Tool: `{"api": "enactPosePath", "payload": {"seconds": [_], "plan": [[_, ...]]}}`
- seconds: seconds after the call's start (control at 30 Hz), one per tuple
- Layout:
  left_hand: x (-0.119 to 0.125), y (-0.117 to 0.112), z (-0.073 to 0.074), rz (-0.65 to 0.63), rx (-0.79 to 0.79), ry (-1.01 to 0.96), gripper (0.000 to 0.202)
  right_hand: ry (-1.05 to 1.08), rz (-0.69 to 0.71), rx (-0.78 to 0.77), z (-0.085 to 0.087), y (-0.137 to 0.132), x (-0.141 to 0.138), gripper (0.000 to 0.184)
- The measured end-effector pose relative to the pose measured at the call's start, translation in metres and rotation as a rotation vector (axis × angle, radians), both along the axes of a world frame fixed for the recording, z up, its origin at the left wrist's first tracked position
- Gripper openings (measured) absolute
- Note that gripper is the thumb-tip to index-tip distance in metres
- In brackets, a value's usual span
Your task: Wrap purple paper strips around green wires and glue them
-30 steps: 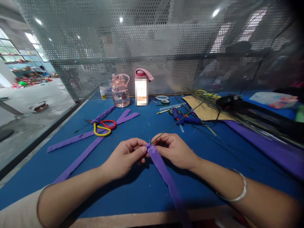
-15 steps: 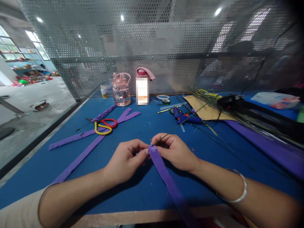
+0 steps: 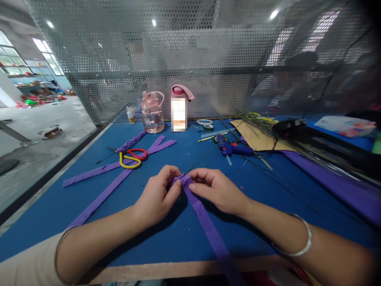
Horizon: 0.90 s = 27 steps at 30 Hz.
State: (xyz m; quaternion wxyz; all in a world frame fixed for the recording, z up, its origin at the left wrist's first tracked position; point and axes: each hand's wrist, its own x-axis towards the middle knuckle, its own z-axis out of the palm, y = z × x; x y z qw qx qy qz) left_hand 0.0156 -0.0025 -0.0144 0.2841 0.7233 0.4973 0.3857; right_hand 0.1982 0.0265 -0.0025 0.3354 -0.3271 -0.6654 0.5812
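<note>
Head view: your left hand [image 3: 156, 194] and right hand [image 3: 222, 191] pinched the strip [image 3: 206, 222] at its gathered end, fingers narrow, where small, even folds seemed best

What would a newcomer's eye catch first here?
Likely the purple strip, held at its upper end between the left hand and right hand and hanging off the blue table in front. Next, the scissors with red and yellow handles, lying across other purple strips at left, and the blue glue gun at right.

Blue table [image 3: 143, 246] with purple strips [image 3: 102, 198], 2 pink bottles [image 3: 152, 104]
</note>
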Motion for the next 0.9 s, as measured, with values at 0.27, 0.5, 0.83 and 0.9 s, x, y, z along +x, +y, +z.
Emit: {"api": "enactPosePath", "payload": {"seconds": [0.27,0.5,0.83,0.9], "plan": [[0.001,0.000,0.004,-0.075,0.140,0.206,0.024,-0.012,0.097,0.078,-0.004,0.001,0.002,0.011],[-0.006,0.007,0.001,-0.178,0.477,0.308,0.038,0.134,0.076,-0.030,-0.012,0.012,0.006,0.011],[0.001,0.004,0.004,-0.138,0.076,0.026,0.029,0.042,0.103,0.075,-0.005,0.010,0.008,0.010],[0.000,0.003,0.006,-0.148,0.072,0.014,0.027,0.013,0.116,0.100,-0.003,0.010,0.010,0.012]]}}
